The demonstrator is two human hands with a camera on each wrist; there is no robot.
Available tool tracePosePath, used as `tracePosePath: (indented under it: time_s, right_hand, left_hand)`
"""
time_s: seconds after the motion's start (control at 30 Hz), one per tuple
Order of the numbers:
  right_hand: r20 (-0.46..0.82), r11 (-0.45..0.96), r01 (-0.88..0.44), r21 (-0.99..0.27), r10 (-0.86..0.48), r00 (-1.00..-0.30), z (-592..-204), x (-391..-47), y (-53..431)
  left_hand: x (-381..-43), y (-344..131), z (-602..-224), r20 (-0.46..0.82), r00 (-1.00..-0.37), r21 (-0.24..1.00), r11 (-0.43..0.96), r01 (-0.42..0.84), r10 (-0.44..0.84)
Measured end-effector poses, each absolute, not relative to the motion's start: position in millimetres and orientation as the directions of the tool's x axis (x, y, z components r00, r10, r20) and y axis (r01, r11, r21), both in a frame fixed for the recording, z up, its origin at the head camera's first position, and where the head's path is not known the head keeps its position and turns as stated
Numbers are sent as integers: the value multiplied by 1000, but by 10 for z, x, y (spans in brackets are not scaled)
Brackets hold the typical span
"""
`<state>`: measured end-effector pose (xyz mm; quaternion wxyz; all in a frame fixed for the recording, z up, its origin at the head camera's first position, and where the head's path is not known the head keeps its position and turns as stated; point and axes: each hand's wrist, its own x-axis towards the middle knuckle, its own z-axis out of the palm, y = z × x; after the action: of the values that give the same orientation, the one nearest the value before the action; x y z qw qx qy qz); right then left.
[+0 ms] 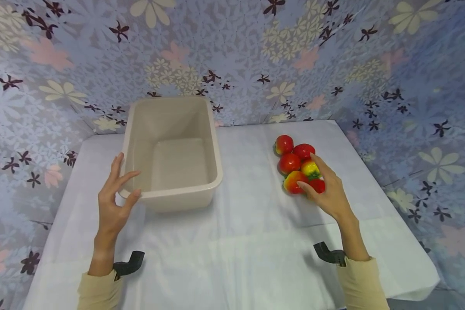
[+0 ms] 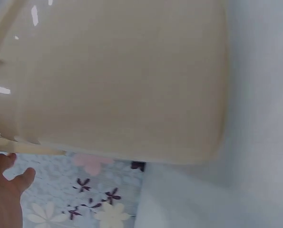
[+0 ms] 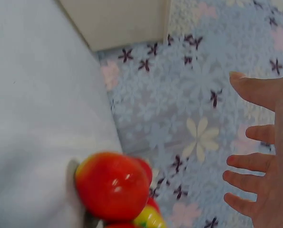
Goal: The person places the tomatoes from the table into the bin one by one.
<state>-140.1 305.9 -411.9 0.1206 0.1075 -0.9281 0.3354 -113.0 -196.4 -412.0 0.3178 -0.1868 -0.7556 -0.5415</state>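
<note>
Tan cloth of a sleeve (image 1: 98,290) leads my eye up to the left hand (image 1: 112,202), its fingers spread at the near left corner of a beige bin (image 1: 186,199); I cannot tell whether they touch the rim. Well apart from the bin, on the white tablecloth (image 1: 248,254), I see a cluster of glossy red and yellow fruits (image 1: 292,164), and above them the right hand (image 1: 330,193), thumb and fingers parted.
</note>
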Motion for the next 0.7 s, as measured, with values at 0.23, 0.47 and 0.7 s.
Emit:
tracePosePath:
  time_s: [0.23, 0.47, 0.7]
  right_hand:
    - [323, 713, -268, -648, -61, -944, -4312, -1391, 3273]
    - [352, 715, -226, -662, 31, -935, -4505, -1366, 3448]
    - [300, 708, -142, -692, 103, -948, -4672, -1259, 3589]
  left_hand:
    - [-1253, -2074, -4440, 678, -729, 728, 220, 649, -92]
    - [-1252, -1994, -4640, 667, -706, 739, 91, 668, -238]
    - [-1304, -1843, -4722, 685, -625, 685, 39, 728, -374]
